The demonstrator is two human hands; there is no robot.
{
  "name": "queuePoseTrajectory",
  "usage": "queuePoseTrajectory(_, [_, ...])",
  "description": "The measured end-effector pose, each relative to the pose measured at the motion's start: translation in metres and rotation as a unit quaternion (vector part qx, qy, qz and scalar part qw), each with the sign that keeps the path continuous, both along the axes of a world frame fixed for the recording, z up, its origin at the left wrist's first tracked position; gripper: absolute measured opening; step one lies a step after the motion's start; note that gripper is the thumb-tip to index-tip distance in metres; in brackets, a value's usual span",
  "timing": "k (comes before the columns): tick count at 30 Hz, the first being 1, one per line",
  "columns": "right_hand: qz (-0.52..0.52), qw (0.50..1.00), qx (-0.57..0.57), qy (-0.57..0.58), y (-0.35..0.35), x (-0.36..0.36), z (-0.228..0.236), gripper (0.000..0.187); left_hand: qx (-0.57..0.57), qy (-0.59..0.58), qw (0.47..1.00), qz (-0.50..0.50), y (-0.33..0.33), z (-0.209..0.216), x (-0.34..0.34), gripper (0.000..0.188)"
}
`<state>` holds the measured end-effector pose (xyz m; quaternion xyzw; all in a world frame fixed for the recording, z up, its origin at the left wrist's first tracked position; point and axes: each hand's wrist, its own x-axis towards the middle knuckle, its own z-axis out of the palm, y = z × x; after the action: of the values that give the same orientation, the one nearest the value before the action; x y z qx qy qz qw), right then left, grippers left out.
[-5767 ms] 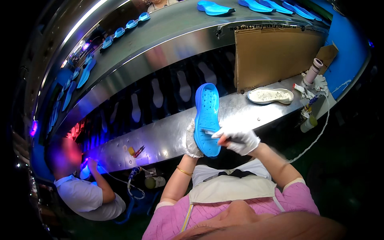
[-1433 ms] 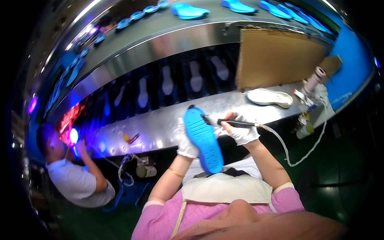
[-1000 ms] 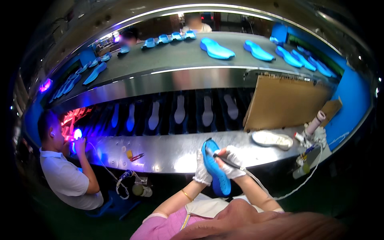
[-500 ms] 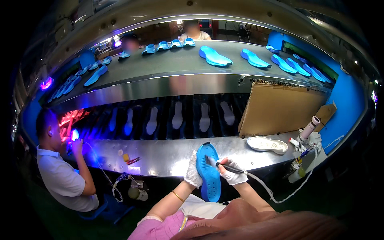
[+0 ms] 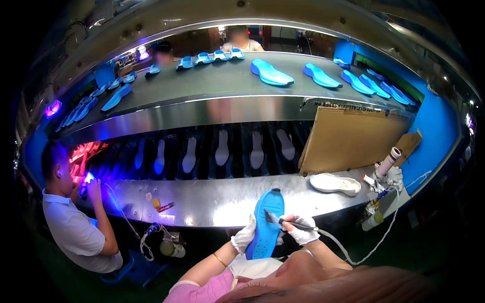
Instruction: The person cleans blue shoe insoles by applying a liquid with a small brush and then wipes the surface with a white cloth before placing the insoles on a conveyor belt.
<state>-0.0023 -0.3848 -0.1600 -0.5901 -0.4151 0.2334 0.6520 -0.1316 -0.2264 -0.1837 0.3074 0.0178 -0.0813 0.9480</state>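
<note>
In front of the metal ledge, a blue shoe sole is tilted with its upper end away from me. My gloved left hand is closed around its left edge, near the lower half. A brush with a black handle and a pale tip is pinched in my gloved right hand, whose fingertips are bare. The brush tip meets the sole's surface near its middle, at the grooves. From the handle's end a white hose curves away to the right.
Blue soles lie along the upper belt. Below, dark shoes with grey bottoms stand in a row. The metal ledge carries a white shoe and a cardboard sheet. A person works at left.
The sole has shifted slightly right and tilted clockwise. My left hand sits lower on its edge, and my right hand with the brush has moved slightly right and down.
</note>
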Motion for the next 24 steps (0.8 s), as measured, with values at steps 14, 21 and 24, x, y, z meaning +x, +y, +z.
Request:
queuePoseTrajectory(14, [0.055, 0.995, 0.081, 0.014, 0.022, -0.004, 0.013, 0.011, 0.048, -0.008, 0.976, 0.212, 0.008, 0.034, 0.043, 0.103])
queuePoseTrajectory(21, [0.014, 0.989, 0.098, 0.11, 0.026, 0.007, 0.018, 0.009, -0.017, -0.099, 0.963, 0.252, 0.007, 0.048, 0.055, 0.098])
queuePoseTrajectory(24, [0.009, 0.988, 0.146, 0.039, 0.027, -0.009, 0.014, 0.012, -0.023, -0.15, 0.95, 0.272, 0.01, 0.05, 0.063, 0.095])
